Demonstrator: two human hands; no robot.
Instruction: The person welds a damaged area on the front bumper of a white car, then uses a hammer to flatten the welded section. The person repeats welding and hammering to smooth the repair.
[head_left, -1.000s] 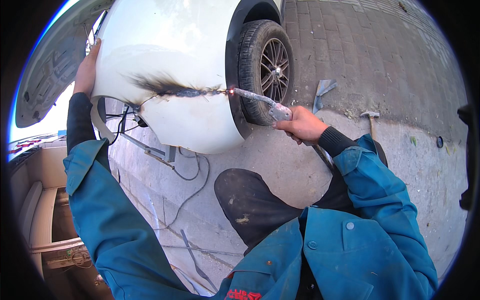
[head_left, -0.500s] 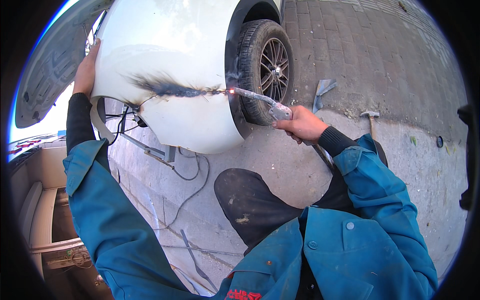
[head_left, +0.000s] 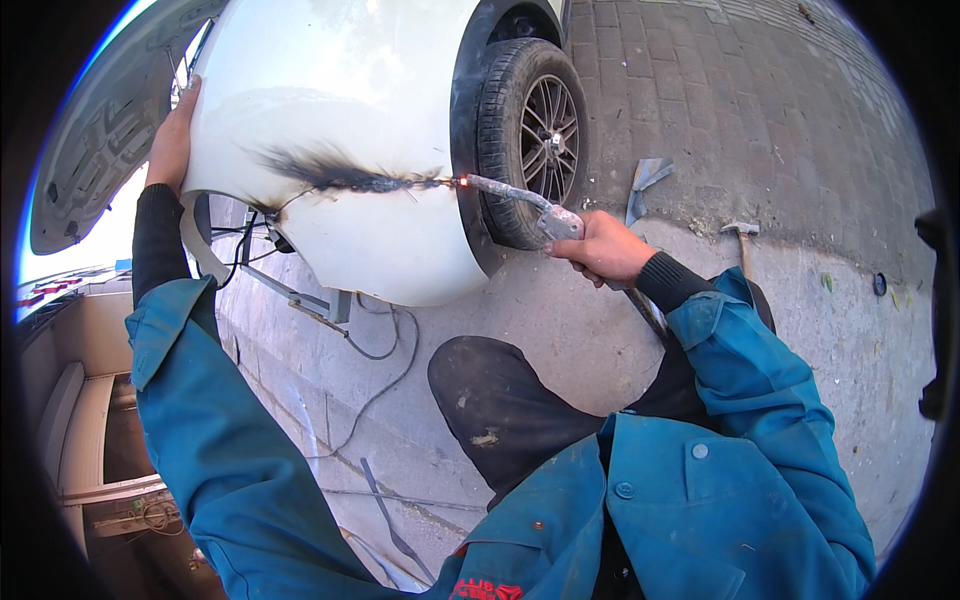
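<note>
A white car fender (head_left: 370,245) fills the upper left, with a ragged black scorched seam (head_left: 345,176) running across it towards the wheel arch. My right hand (head_left: 605,248) is closed round the grip of a welding torch (head_left: 515,196), whose neck points left. Its tip glows orange at the seam's right end, against the fender's edge by the tyre. My left hand (head_left: 171,145) holds the fender's left edge, its arm stretched forward; some of its fingers are hidden.
Beside the torch is the car's front wheel (head_left: 535,140). A raised hood (head_left: 110,130) stands at the far left. A hammer (head_left: 741,229) and a bent metal scrap (head_left: 649,186) lie on the right. Cables (head_left: 385,385) and a flat metal strip (head_left: 390,525) cross the ground.
Both hands and the torch stay in nearly the same place. The glow at the torch tip looks slightly different, more orange now.
</note>
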